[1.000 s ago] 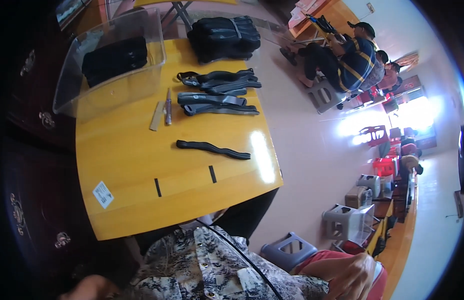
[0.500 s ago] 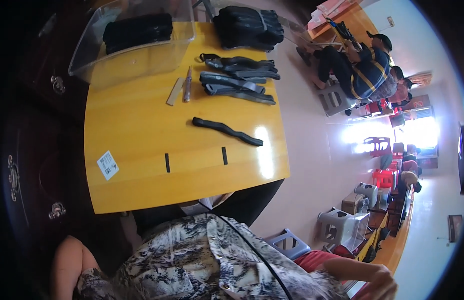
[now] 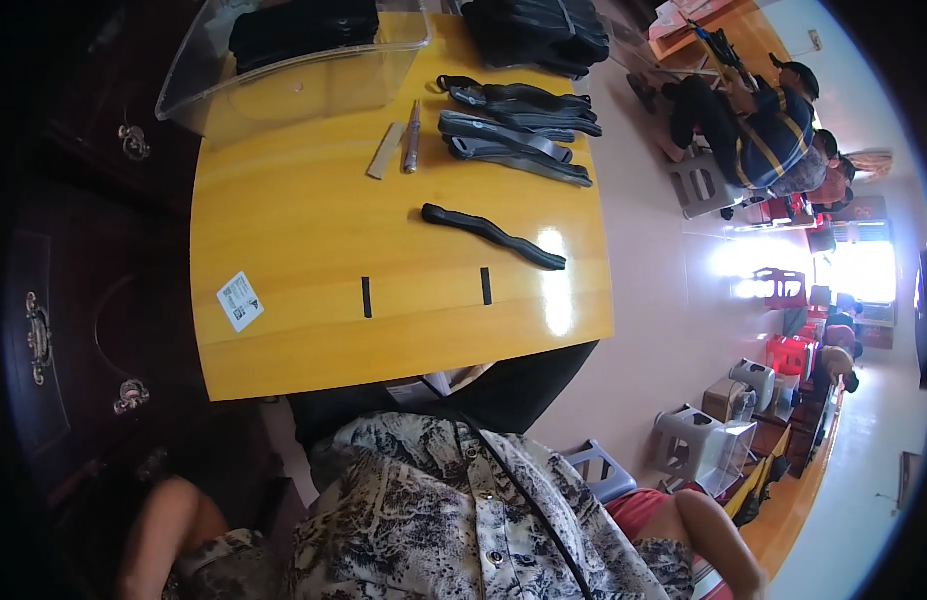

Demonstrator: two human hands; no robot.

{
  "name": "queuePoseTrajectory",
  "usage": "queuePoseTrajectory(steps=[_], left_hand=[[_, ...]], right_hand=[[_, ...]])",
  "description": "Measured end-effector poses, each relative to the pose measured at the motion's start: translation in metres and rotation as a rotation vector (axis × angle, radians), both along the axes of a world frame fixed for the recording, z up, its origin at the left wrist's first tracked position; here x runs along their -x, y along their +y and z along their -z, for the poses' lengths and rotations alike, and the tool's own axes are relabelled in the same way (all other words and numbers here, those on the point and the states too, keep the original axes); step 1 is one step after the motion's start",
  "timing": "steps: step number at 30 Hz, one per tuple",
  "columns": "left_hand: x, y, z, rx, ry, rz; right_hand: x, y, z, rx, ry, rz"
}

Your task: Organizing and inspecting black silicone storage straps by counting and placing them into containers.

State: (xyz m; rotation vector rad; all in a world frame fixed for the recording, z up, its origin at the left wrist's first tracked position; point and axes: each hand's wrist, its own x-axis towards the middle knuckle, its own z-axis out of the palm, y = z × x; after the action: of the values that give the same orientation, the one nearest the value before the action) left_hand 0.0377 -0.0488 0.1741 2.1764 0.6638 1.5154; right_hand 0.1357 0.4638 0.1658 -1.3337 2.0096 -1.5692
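Neither of my hands shows; my bare left forearm [image 3: 169,530] runs off the lower left edge and my right forearm [image 3: 719,540] off the lower right. In front of my patterned shirt stands a yellow table [image 3: 294,230]. Nearest me on it lies a single dark strap-like strip [image 3: 494,235], slightly wavy. Farther back are a folded bundle of black straps [image 3: 524,103] and a bundle of grey and black ones [image 3: 514,150]. Left of these rest a pen-like tool [image 3: 413,140] and a flat tan strip [image 3: 386,152]. No hand touches any of them.
A clear plastic bin [image 3: 314,85] with a black folded stack stands at the far left corner. A tied black bundle [image 3: 539,35] sits at the far right. Dark cabinets [image 3: 74,270] line the left. A seated person [image 3: 764,130] and grey stools [image 3: 689,440] are at the right.
The view has shifted, so the table and its things appear higher and farther right. Both forearms have moved lower toward the bottom edge. Nothing on the table has moved.
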Motion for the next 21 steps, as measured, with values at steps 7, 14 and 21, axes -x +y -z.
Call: queuePoseTrajectory(steps=[7,14,21], left_hand=[[0.034,0.104,0.115,0.598,-0.183,-0.377],[0.012,0.117,0.135,0.604,-0.482,-0.13],[0.021,0.112,0.143,0.652,-0.34,-0.665]], right_hand=[[0.02,-0.008,-0.003,-0.037,0.057,-0.055],[0.062,-0.055,-0.006,-0.068,0.094,-0.113],[0.04,-0.037,-0.005,-0.114,0.104,-0.114]])
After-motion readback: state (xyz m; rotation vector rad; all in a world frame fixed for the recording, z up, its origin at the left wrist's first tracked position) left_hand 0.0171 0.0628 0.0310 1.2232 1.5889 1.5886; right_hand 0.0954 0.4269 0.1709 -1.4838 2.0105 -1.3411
